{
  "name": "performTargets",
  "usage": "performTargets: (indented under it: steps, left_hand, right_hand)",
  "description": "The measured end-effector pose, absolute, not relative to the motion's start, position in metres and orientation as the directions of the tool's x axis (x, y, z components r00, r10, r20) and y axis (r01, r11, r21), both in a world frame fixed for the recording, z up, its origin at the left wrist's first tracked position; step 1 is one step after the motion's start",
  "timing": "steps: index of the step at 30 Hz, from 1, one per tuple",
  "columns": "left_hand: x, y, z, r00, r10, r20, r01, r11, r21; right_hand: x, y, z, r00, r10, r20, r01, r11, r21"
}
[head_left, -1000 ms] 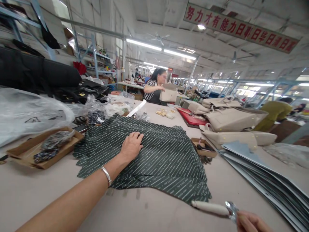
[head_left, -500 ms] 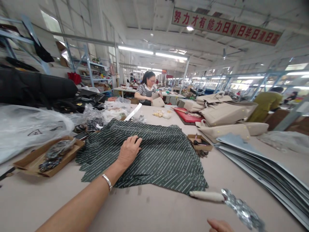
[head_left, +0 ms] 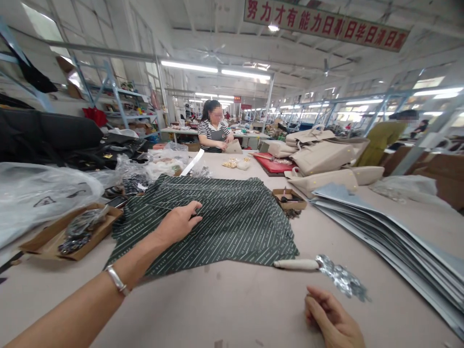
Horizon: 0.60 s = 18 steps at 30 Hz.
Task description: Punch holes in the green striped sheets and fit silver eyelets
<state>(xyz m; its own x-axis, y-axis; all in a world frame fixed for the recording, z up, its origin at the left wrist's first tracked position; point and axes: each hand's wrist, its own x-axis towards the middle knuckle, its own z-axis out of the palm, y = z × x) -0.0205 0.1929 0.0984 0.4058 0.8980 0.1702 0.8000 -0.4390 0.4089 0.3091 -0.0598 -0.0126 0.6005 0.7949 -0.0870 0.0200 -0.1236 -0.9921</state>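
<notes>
My left hand (head_left: 179, 223) lies on a stack of dark green striped fabric sheets (head_left: 232, 222), its fingers pinching an edge of the top sheet. My right hand (head_left: 331, 319) rests on the table at the lower right, fingers loosely curled, holding nothing. Just beyond it lies a brush with a white handle (head_left: 297, 264) and a foil-wrapped head (head_left: 340, 279).
Grey boards (head_left: 391, 232) are stacked at the right, with beige handbags (head_left: 322, 162) behind them. A cardboard tray of hardware (head_left: 68, 232) and plastic bags (head_left: 39, 193) sit at the left. A small box (head_left: 290, 199) stands by the fabric. A person in a striped top (head_left: 213, 133) works at the far end.
My right hand has let go of the brush, which now lies on the table. My left hand has gone from flat to pinching the top sheet. The camera has tilted down.
</notes>
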Motion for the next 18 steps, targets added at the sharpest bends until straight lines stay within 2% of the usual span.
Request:
performTargets:
  steps: [4, 8, 12, 14, 18]
  left_hand:
    - [-0.036, 0.166, 0.141, 0.541, 0.838, -0.063, 0.695, -0.404, 0.595]
    - [-0.053, 0.134, 0.175, 0.583, 0.771, -0.254, 0.639, -0.243, 0.73]
    - [-0.052, 0.104, 0.162, 0.627, 0.644, -0.438, 0.619, -0.072, 0.782]
    - [-0.043, 0.09, 0.136, 0.621, 0.626, -0.472, 0.644, -0.063, 0.763]
    - [-0.024, 0.066, 0.084, 0.572, 0.644, -0.508, 0.68, -0.026, 0.733]
  right_hand:
    - [0.314, -0.065, -0.015, 0.658, 0.752, -0.027, -0.02, -0.019, -1.0]
    - [0.313, -0.07, 0.002, 0.721, 0.692, 0.034, -0.093, 0.145, -0.985]
    - [0.318, -0.085, 0.03, 0.717, 0.69, 0.097, -0.105, 0.244, -0.964]
    - [0.319, -0.098, 0.041, 0.698, 0.709, 0.102, -0.037, 0.178, -0.983]
    - [0.304, -0.112, 0.057, 0.648, 0.757, 0.085, 0.205, -0.066, -0.977]
